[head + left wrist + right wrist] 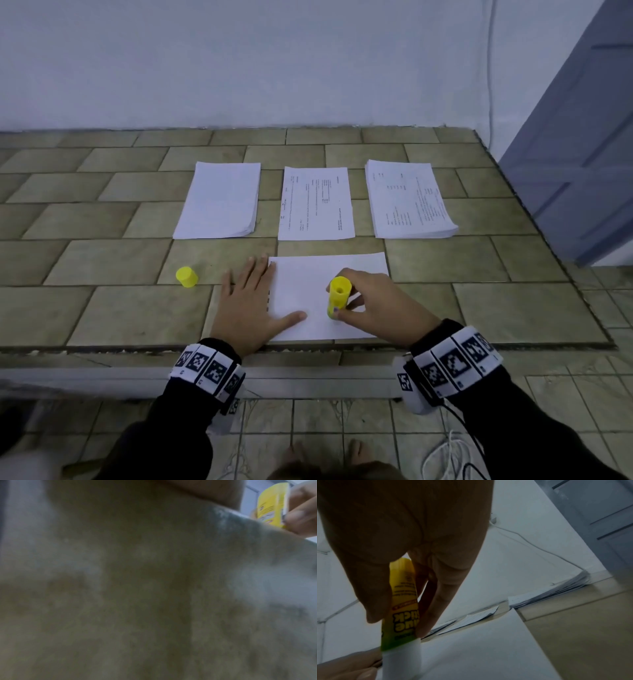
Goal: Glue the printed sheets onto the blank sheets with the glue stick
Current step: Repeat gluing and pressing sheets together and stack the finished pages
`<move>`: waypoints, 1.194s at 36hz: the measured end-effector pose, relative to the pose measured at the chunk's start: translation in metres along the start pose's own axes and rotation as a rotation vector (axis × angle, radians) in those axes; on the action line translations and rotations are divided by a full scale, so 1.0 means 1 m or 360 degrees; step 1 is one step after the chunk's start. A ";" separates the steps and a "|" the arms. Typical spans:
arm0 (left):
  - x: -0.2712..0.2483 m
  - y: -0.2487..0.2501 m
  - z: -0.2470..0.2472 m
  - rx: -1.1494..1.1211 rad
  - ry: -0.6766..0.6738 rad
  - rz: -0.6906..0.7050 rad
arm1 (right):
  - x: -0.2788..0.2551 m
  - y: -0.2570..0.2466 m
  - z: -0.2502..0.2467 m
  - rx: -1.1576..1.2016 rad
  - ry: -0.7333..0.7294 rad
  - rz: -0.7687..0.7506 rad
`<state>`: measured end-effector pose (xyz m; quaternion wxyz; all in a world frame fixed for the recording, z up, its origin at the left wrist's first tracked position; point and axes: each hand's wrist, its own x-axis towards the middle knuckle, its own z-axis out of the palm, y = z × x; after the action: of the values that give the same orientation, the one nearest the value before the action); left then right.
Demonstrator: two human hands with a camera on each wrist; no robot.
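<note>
- The left hand (249, 301) lies flat, palm down, fingers straight and spread forward, thumb stretched out to the right; its wrist sits low at the near edge, a dark sleeve and a band of black-and-white markers round it
- The right hand (373, 301) is raised on its fingertips, fingers (429, 601) and thumb curled and pinching the glue stick (337, 296), held upright with its white tip down; its forearm reaches in from the right, in the same sleeve and marker band
</note>
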<state>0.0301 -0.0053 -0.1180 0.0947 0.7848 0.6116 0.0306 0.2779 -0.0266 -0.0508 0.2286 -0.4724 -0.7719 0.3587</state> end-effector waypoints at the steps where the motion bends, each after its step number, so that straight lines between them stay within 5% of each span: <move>1: 0.000 -0.001 0.001 0.0001 0.0004 0.0000 | -0.001 0.001 0.001 0.0000 -0.0011 -0.0023; 14: 0.001 -0.001 0.004 0.0010 0.0004 -0.0013 | 0.010 -0.002 0.011 -0.0112 -0.0176 -0.0195; 29: -0.001 0.000 0.004 -0.0039 0.0061 -0.0009 | 0.082 0.005 -0.016 -0.0307 0.0068 0.0133; 43: -0.001 -0.002 0.004 -0.0004 0.0064 0.0017 | -0.008 0.020 -0.036 0.0127 -0.0012 0.0080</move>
<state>0.0287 -0.0065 -0.1226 0.0833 0.7871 0.6093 0.0477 0.3175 -0.0160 -0.0431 0.2352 -0.4807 -0.7458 0.3968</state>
